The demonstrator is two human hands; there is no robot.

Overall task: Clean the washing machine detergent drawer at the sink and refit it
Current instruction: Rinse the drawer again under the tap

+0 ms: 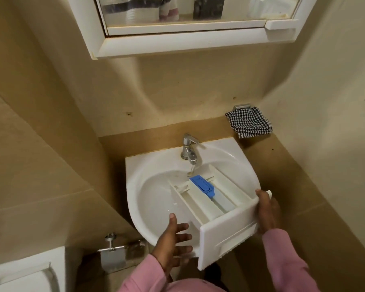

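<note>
Centrally, a white plastic detergent drawer (207, 205) lies slanted across the white ceramic sink (135, 171). Its flat front panel overhangs the near rim and its rear end sits under the chrome mixer tap (189, 148). A thin stream of water falls from the tap beside the blue plastic insert (202, 185). The right hand (268, 211) grips the panel's right edge, thumb on top. The left hand (173, 241) holds nothing, its fingers straight and spread beside the drawer's left wall; whether they touch it cannot be confirmed. A black-and-white checked cloth (249, 122) hangs on the wall at right.
</note>
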